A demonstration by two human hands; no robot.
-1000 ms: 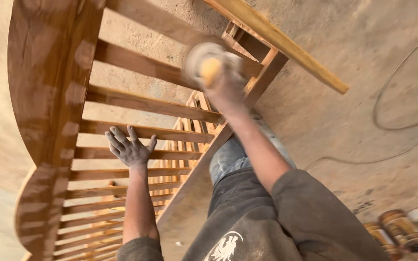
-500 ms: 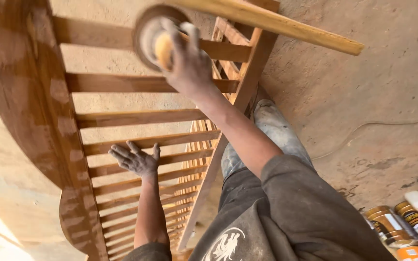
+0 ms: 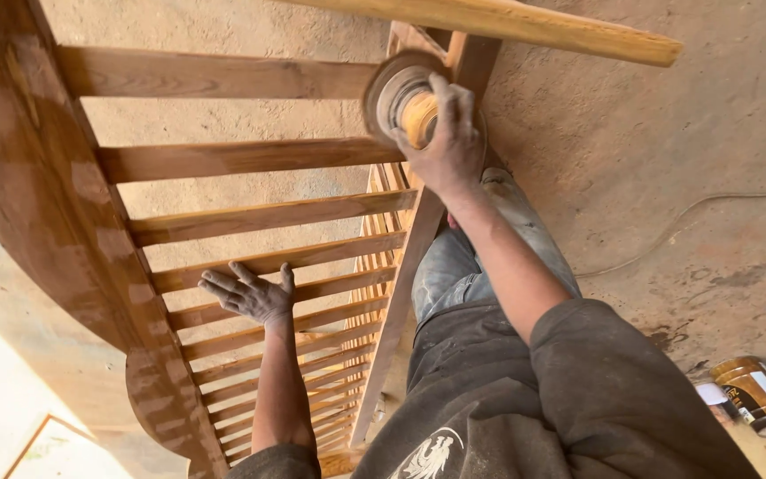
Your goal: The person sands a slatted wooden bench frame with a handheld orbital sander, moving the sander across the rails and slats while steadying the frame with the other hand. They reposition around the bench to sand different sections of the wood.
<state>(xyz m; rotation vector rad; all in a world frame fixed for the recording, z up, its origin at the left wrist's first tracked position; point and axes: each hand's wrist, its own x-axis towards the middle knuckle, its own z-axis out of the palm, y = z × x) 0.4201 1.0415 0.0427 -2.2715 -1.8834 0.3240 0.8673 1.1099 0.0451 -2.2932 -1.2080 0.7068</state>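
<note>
At top end of slatted wooden frame (image 3: 250, 222): R hand (image 3: 449, 146) gripping round sanding tool (image 3: 401, 93), lower and more central vs 0.5 s ago. L hand (image 3: 250, 294) fingers spread flat on mid slats, position unchanged.

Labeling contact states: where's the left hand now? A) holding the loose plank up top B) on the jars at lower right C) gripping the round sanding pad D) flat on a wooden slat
D: the left hand lies open, fingers spread, on a slat of the wooden frame.
</note>
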